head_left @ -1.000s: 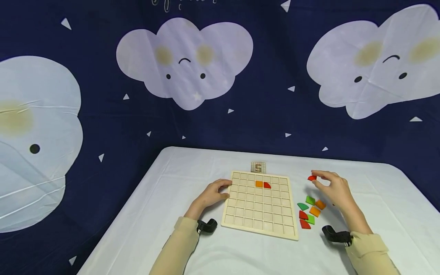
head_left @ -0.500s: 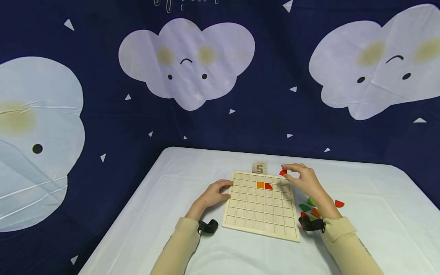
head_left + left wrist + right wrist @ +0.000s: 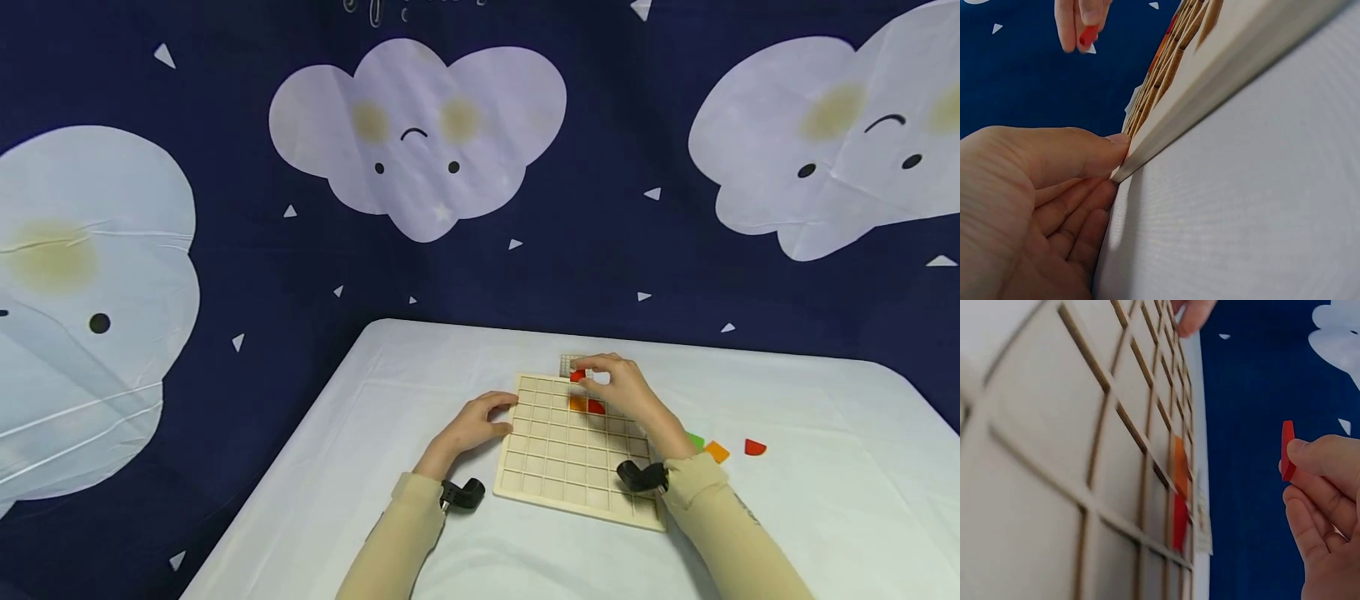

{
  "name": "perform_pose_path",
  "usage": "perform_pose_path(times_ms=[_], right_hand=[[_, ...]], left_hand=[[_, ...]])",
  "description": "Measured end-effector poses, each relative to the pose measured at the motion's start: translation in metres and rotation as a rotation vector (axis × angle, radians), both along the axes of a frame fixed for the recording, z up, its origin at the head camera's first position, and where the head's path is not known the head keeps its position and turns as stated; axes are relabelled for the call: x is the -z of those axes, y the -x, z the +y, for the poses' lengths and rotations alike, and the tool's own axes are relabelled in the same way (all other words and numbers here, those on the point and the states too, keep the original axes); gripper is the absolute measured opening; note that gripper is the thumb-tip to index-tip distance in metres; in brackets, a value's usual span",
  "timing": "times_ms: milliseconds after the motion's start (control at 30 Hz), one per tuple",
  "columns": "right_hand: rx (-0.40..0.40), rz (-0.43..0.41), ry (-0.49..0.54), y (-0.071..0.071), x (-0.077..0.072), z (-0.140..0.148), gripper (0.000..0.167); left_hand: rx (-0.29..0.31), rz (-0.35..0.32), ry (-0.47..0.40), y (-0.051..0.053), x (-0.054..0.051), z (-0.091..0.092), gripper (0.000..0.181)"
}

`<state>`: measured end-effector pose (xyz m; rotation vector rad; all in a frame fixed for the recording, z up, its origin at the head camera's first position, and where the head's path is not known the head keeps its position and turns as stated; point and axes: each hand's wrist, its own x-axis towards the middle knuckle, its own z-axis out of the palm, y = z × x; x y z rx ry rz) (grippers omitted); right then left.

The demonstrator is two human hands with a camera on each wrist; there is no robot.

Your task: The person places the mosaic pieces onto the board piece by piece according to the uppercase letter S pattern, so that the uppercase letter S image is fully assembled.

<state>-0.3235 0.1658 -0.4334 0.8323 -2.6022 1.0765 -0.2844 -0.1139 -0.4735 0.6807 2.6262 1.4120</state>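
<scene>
A wooden grid board lies on the white table. My left hand holds its left edge, with thumb and fingertips against the rim in the left wrist view. An orange square and a red quarter-round tile sit side by side in cells of an upper row. Above the board's far edge, my right hand pinches another red tile between thumb and fingers, raised off the board. Behind that hand, a small pattern card is partly hidden.
Right of the board lie loose tiles: a green one, an orange square and a red rounded one. My right forearm covers others. A dark blue cloth with printed clouds hangs behind the table.
My right hand has carried the red tile leftward from the loose tiles to above the board's far edge, now in front of the pattern card. The left hand stays at the board's edge.
</scene>
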Motion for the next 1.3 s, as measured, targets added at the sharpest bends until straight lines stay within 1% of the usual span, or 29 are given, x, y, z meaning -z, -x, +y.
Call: perform_pose_path(times_ms=[100,200,367,433,533,667,733,1033,1300], right_hand=[[-0.022,-0.037,0.012,0.002,0.006,-0.007,0.035],[-0.026,-0.066,0.017,0.004,0.014,-0.012,0.035],[-0.033,-0.096,0.033,0.007,0.023,-0.019,0.033],[-0.052,-0.109,0.049,0.006,0.026,-0.021,0.033],[-0.071,-0.108,0.022,0.005,0.030,-0.024,0.032],[-0.069,-0.061,-0.055,0.003,0.036,-0.025,0.030],[-0.067,-0.040,-0.076,0.003,0.038,-0.025,0.030],[-0.076,-0.023,-0.102,0.000,0.037,-0.022,0.031],[-0.071,-0.048,-0.117,-0.003,0.038,-0.024,0.033]], left_hand=[[-0.003,0.002,-0.005,0.000,-0.001,0.001,0.047],[0.002,0.002,-0.004,-0.001,-0.001,0.001,0.047],[-0.008,-0.003,-0.001,-0.002,-0.002,0.002,0.047],[-0.013,0.000,0.001,-0.002,-0.002,0.002,0.047],[-0.015,-0.001,0.002,-0.003,-0.002,0.002,0.047],[-0.018,-0.008,0.005,-0.005,-0.001,0.003,0.047],[-0.021,-0.011,0.005,-0.006,-0.001,0.004,0.047],[-0.026,-0.001,0.016,-0.008,-0.002,0.006,0.047],[-0.028,0.005,0.021,-0.008,-0.001,0.004,0.046]])
